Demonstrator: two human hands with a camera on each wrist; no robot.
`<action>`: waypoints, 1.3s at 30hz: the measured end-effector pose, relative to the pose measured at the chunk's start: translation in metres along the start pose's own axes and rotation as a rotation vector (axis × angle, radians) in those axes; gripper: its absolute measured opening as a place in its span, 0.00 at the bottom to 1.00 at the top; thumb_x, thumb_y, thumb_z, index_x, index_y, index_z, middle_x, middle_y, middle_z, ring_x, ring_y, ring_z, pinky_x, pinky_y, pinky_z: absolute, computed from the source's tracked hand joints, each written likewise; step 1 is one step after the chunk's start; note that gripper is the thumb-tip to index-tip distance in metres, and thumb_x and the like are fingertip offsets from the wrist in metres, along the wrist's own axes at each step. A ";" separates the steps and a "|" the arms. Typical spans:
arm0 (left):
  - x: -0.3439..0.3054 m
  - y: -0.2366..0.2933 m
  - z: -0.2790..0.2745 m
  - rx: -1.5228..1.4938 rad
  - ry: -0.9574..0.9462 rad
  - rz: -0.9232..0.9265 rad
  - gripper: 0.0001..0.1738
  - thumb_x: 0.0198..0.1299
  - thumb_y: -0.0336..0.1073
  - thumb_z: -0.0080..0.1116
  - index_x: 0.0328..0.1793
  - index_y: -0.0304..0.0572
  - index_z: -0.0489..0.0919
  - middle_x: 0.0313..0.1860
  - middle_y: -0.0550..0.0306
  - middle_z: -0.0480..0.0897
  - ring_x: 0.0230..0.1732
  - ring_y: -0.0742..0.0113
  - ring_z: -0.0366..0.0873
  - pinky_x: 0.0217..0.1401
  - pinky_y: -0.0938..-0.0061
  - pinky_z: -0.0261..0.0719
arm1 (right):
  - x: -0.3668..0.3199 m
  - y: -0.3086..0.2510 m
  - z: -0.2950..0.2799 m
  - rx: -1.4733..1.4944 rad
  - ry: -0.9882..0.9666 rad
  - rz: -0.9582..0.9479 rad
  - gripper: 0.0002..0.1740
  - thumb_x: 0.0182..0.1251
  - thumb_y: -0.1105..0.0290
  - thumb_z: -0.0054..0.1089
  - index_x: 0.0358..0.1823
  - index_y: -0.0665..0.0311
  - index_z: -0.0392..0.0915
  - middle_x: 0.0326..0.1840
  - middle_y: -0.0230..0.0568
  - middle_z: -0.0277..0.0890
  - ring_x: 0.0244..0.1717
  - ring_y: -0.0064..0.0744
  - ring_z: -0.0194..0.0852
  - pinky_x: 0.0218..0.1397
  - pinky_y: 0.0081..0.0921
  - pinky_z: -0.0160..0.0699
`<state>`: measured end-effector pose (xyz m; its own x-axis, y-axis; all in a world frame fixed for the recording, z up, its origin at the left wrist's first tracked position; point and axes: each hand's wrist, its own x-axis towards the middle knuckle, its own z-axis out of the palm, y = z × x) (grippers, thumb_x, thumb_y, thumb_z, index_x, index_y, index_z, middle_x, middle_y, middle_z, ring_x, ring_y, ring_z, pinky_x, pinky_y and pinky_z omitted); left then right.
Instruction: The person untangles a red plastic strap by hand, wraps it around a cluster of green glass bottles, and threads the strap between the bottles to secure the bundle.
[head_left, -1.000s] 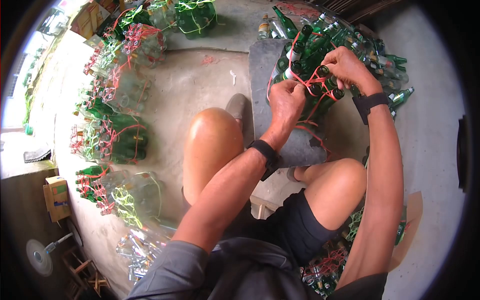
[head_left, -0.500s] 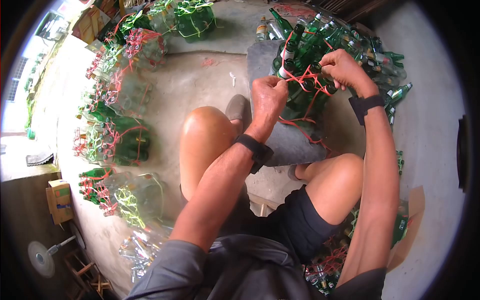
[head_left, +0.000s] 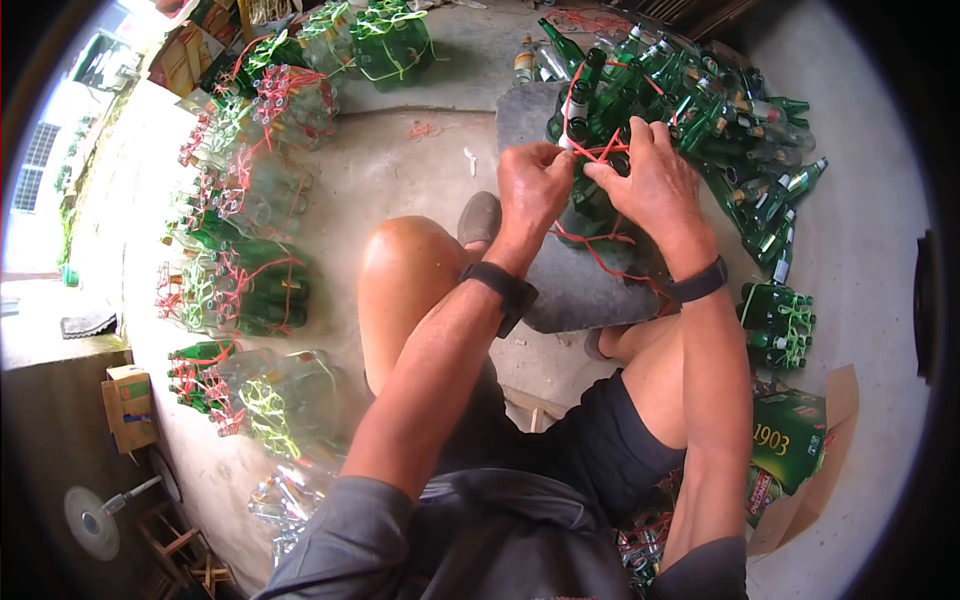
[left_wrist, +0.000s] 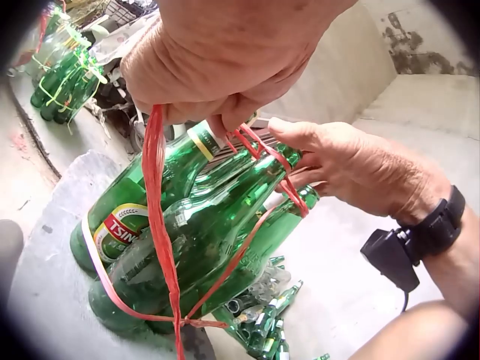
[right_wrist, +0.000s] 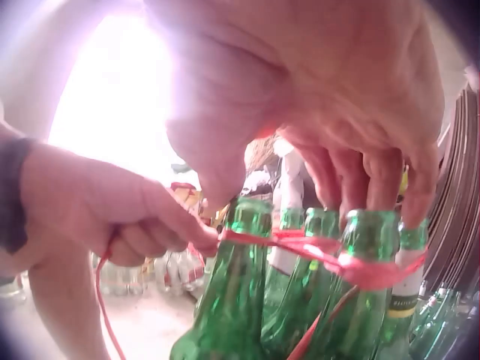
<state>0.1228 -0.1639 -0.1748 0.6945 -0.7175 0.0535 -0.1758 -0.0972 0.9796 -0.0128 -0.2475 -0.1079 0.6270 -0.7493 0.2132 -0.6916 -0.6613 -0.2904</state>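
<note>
A cluster of green glass bottles [left_wrist: 196,240], bound with red plastic string [left_wrist: 157,217], stands on a dark slab [head_left: 590,297] in front of the person. The left hand [head_left: 532,190] is closed on a strand of the string beside the necks, and the strand hangs down from its fingers in the left wrist view. Over the bottle tops, the right hand [head_left: 660,195] is spread, its thumb at a near bottle's mouth and its fingers reaching down to the necks behind. More string crosses between the necks [right_wrist: 360,270]. One bottle bears a red and yellow label [left_wrist: 121,229].
Loose green and clear bottles [head_left: 765,150] lie heaped at the back right. Tied bundles of bottles [head_left: 255,290] line the left side of the floor. A tied green bundle [head_left: 778,325] and an open carton [head_left: 825,450] sit by the right arm. A fan [head_left: 92,520] stands at lower left.
The right hand has moved left and turned from pinching near the right-hand necks to spreading over the tops. The left hand drew left from the necks, then stayed about there, still holding string.
</note>
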 end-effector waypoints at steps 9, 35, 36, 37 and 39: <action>0.004 -0.001 -0.003 0.050 0.033 0.091 0.14 0.60 0.34 0.64 0.39 0.26 0.89 0.25 0.48 0.87 0.28 0.70 0.83 0.33 0.69 0.80 | 0.000 -0.002 0.023 -0.130 0.215 -0.018 0.26 0.59 0.57 0.71 0.50 0.65 0.71 0.52 0.54 0.73 0.52 0.60 0.82 0.58 0.54 0.79; 0.073 0.071 -0.003 0.741 -0.315 0.559 0.09 0.56 0.36 0.62 0.36 0.49 0.92 0.28 0.44 0.86 0.33 0.44 0.87 0.41 0.59 0.86 | 0.000 0.000 0.037 -0.053 0.311 -0.020 0.20 0.59 0.63 0.66 0.49 0.62 0.70 0.51 0.46 0.71 0.50 0.52 0.81 0.67 0.55 0.65; 0.080 0.067 -0.001 0.743 -0.321 0.559 0.09 0.56 0.36 0.62 0.36 0.49 0.92 0.28 0.44 0.86 0.33 0.44 0.87 0.41 0.59 0.86 | 0.000 0.000 0.035 -0.052 0.310 -0.015 0.20 0.59 0.63 0.66 0.49 0.62 0.70 0.51 0.46 0.71 0.50 0.52 0.81 0.67 0.55 0.65; 0.091 0.061 0.001 0.722 -0.381 0.523 0.09 0.55 0.36 0.63 0.37 0.48 0.92 0.28 0.46 0.87 0.31 0.50 0.88 0.40 0.61 0.85 | -0.001 -0.001 0.032 -0.060 0.282 -0.020 0.20 0.60 0.64 0.66 0.50 0.62 0.70 0.51 0.46 0.71 0.49 0.52 0.82 0.67 0.56 0.64; 0.110 0.054 -0.001 0.580 -0.526 0.445 0.10 0.54 0.35 0.68 0.40 0.44 0.93 0.27 0.53 0.89 0.28 0.69 0.85 0.38 0.69 0.83 | -0.004 -0.003 0.029 -0.065 0.249 -0.020 0.20 0.60 0.65 0.66 0.50 0.63 0.70 0.51 0.46 0.71 0.49 0.52 0.82 0.68 0.56 0.64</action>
<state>0.1904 -0.2468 -0.1160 0.0938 -0.9812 0.1689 -0.7756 0.0343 0.6303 -0.0022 -0.2416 -0.1346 0.5389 -0.7159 0.4439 -0.7065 -0.6711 -0.2247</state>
